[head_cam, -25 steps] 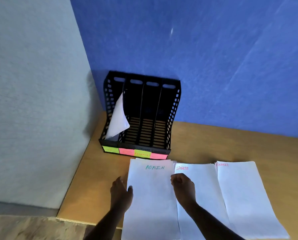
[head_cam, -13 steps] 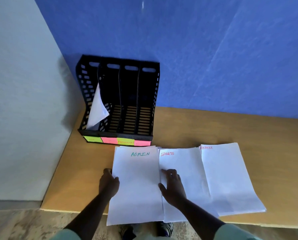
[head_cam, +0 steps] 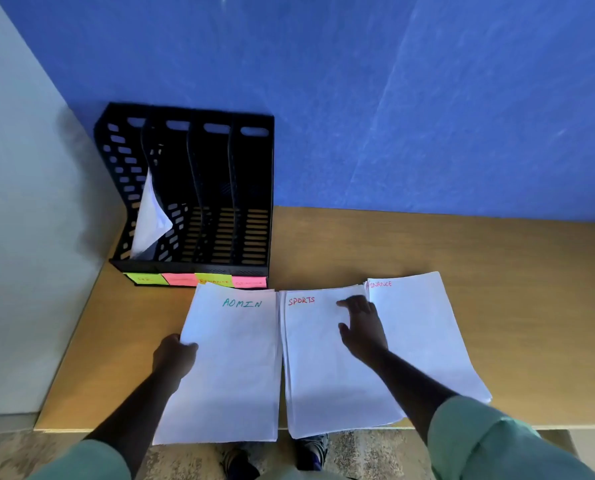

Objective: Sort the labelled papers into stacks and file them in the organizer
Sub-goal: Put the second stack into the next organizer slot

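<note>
3 paper stacks lie side by side on the worktop [head_cam: 462, 244]: the ADMIN stack [head_cam: 230, 368], the SPORTS stack [head_cam: 320, 368] and a stack [head_cam: 424, 334] whose label's first letter is hidden. The left hand [head_cam: 173, 356] pinches ADMIN's left edge; the right hand [head_cam: 362, 327] rests flat on SPORTS. The black organizer [head_cam: 220, 202] holds 1 curled sheet [head_cam: 150, 220] in its leftmost slot; its sticky labels [head_cam: 195, 279] are mostly unreadable.

"ADMIN", "SPORTS", "FINANCE" atop three paper stacks [head_cam: 233, 358]; "FINANCE" on organizer's yellow note [head_cam: 214, 280].
</note>
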